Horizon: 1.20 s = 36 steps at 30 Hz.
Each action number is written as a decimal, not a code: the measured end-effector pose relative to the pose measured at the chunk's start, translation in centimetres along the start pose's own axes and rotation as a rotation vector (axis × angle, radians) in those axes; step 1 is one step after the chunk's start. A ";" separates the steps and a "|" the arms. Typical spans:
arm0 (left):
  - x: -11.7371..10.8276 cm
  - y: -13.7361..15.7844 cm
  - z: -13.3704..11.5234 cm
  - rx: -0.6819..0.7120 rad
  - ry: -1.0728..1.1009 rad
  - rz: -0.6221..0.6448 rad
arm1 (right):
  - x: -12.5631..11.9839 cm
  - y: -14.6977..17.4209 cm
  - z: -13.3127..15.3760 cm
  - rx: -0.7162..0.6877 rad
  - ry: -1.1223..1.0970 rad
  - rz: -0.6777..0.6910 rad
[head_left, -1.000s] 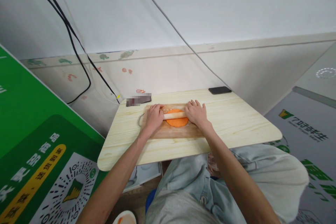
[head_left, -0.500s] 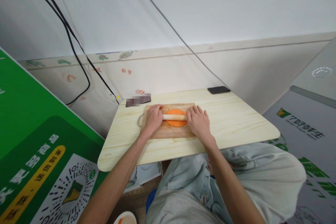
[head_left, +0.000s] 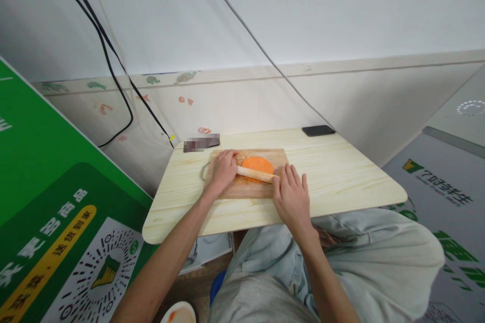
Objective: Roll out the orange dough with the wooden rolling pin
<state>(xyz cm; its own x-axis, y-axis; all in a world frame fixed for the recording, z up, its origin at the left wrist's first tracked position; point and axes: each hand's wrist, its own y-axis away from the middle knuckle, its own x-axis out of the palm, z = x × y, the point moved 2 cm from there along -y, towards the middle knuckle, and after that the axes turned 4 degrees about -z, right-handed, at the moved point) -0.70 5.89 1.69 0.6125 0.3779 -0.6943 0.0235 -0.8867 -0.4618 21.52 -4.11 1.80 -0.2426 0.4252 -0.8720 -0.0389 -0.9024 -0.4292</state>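
A pale wooden rolling pin (head_left: 254, 173) lies slanted across a flat orange sheet of dough (head_left: 259, 163), its right end nearer to me. Under the dough is a wooden cutting board (head_left: 246, 192) with a metal handle (head_left: 203, 171) at its left. My left hand (head_left: 225, 167) is closed over the pin's left end. At the other end, my right hand (head_left: 292, 194) holds the pin under its palm and thumb, with the fingers reaching forward past the board's right edge. Both pin ends are hidden by the hands.
The board rests on a light wooden table (head_left: 348, 176) against the wall. A dark phone (head_left: 318, 130) lies at the back right, a partly blurred dark object (head_left: 201, 143) at the back left. Below the table is a white bowl (head_left: 180, 313). A green sign panel (head_left: 76, 161) stands left.
My right hand has come back toward me with its end of the rolling pin, so the pin has turned from level to slanted. My left hand has stayed nearly in place.
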 end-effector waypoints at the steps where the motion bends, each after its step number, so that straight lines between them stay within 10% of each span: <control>1: 0.0 0.0 0.0 0.004 0.002 -0.003 | 0.0 0.1 0.0 0.001 0.002 0.000; 24: 0.1 -0.3 0.1 -0.039 0.010 -0.012 | 0.0 -10.2 0.7 0.038 0.078 0.279; 36: 0.0 -0.2 0.0 -0.016 0.015 -0.005 | -0.2 -5.2 0.2 0.017 0.062 0.118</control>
<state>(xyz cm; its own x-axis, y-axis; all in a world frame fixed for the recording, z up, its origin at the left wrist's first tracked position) -0.70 6.07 1.83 0.6241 0.3785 -0.6835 0.0389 -0.8888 -0.4567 21.59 0.48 4.22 -0.1860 0.3189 -0.9293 -0.0300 -0.9473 -0.3191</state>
